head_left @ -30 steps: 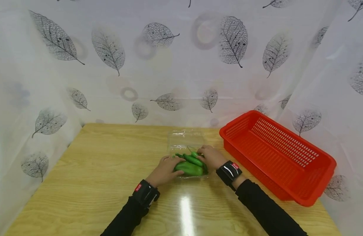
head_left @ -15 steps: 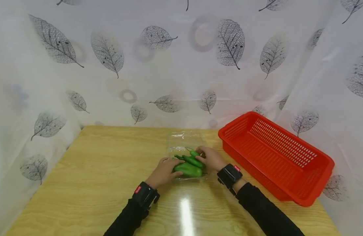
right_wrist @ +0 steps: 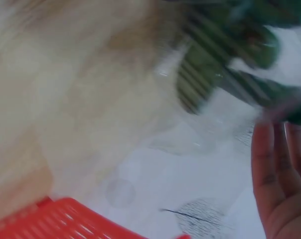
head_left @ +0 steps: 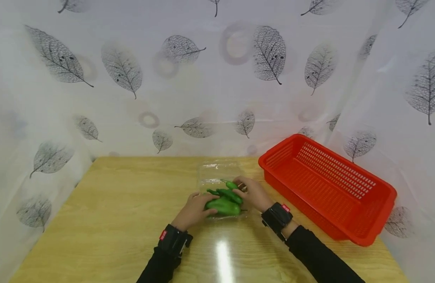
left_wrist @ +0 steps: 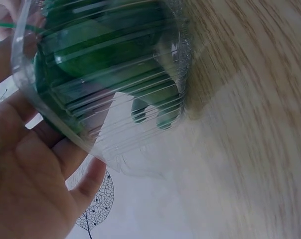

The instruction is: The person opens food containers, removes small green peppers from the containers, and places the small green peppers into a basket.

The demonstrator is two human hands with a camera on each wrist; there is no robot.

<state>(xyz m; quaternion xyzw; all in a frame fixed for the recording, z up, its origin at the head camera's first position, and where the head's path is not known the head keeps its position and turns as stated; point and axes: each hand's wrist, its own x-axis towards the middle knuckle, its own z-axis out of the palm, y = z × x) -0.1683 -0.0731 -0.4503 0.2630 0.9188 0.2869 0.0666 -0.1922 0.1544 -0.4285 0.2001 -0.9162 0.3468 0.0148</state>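
Note:
Several green peppers sit in a clear plastic box in the head view, its see-through lid [head_left: 219,169] folded back behind them. The largest pepper [head_left: 223,206] lies in front, a slimmer pepper [head_left: 229,195] over it. My left hand [head_left: 193,210] reaches across the box's left rim, thumb and fingers around the large pepper's left end. From the right, my right hand [head_left: 254,193] pinches a small pepper [head_left: 232,184] at the back. The left wrist view shows the ribbed box wall [left_wrist: 140,144] beside my palm. In the right wrist view, finger ends are hidden behind the box.
A red plastic basket [head_left: 328,194] with slotted sides stands at an angle on the right of the wooden table [head_left: 132,204], close to my right forearm. A white leaf-print sheet [head_left: 210,90] hangs behind and along both sides.
The view has tilted slightly. The small pepper by my right hand has turned, its stem now pointing more to the left. The large pepper's stem now shows. Both hands stay at the box.

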